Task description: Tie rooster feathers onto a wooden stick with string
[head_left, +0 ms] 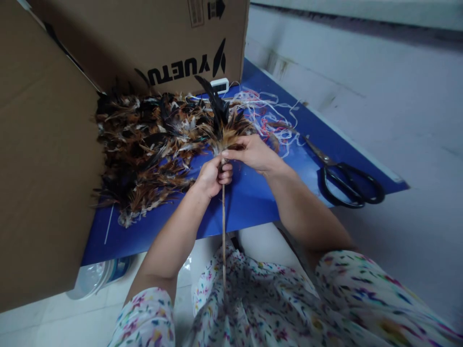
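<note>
A thin brown stick stands roughly upright in front of me, its lower end by my clothes. My left hand is wrapped round its upper part. Black and brown feathers fan out from the top of the stick. My right hand pinches the base of these feathers, its thumb just above my left fist. Rows of loose brown and black feathers cover the left of the blue table.
Black-handled scissors lie at the right edge. Tangled white and red strings and a small white device are at the back. Cardboard boxes stand behind and at left. A thin white stick lies front left; a clear bucket is below.
</note>
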Available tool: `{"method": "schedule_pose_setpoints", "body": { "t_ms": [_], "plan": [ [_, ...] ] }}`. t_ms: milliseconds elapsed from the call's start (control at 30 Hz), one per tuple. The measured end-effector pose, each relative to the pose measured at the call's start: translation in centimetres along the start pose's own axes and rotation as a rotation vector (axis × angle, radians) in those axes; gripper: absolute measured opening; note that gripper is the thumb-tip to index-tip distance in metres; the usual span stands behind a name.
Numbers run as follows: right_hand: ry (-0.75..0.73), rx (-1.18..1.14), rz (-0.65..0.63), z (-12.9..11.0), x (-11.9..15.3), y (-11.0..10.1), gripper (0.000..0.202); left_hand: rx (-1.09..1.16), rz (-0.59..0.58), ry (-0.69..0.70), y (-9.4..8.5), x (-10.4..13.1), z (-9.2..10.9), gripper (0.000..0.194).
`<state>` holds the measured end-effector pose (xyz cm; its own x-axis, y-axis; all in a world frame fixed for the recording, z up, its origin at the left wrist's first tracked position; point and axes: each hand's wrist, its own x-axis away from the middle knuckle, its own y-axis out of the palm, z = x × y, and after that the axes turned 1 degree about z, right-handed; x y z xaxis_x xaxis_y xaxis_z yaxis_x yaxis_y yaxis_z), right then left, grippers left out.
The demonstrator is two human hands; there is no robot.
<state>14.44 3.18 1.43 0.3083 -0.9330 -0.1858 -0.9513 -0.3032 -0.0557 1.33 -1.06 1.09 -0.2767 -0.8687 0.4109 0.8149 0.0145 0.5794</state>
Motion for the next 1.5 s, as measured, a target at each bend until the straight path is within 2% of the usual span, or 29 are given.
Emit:
{"method": "schedule_pose_setpoints", "body": {
  "t_ms": [367, 667, 800, 1133, 1233, 1333, 1367, 1400, 1433, 1500],
  "plan": [
    [0.046, 0.109, 0.055, 0.4, -0.2, -0.2, 0.014, 0.019, 0.006, 0.006, 0.3, 0.2, -0.1, 0.029],
    [0.052, 0.148, 0.061, 0.3, -0.3, -0.6, 0.023, -0.051, -0.013, 0.043, 0.5, 0.5, -0.3, 0.026],
    [0.036, 0.164, 0.057, 0.1, -0.3, -0.9, 0.026, -0.058, -0.026, 0.036, 0.6, 0.5, -0.3, 0.027],
    [-0.031, 0.178, 0.017, 0.5, -0.4, -0.8, 0.027, -0.023, 0.04, 0.07, 0.3, 0.4, -0.1, 0.029],
    [-0.105, 0.196, 0.119, -0.2, -0.2, -0.7, 0.029, 0.002, 0.06, 0.095, 0.2, 0.3, 0.1, 0.03],
    [-0.232, 0.247, 0.388, -1.5, 0.4, -0.7, 0.027, 0.029, 0.094, 0.123, 0.0, 0.4, 0.6, 0.033],
    [-0.255, 0.281, 0.432, -1.9, 0.7, -0.8, 0.028, 0.031, 0.103, 0.135, -0.1, 0.4, 0.8, 0.033],
    [-0.254, 0.32, 0.419, -2.2, 0.9, -0.8, 0.032, 0.028, 0.11, 0.148, -0.2, 0.4, 1.0, 0.034],
    [-0.225, 0.365, 0.351, -2.3, 1.1, -0.8, 0.037, 0.021, 0.119, 0.163, -0.2, 0.5, 1.1, 0.034],
    [-0.11, 0.46, 0.125, -2.3, 1.3, -0.7, 0.048, -0.005, 0.141, 0.197, -0.3, 0.5, 1.3, 0.034]
  ]
}}
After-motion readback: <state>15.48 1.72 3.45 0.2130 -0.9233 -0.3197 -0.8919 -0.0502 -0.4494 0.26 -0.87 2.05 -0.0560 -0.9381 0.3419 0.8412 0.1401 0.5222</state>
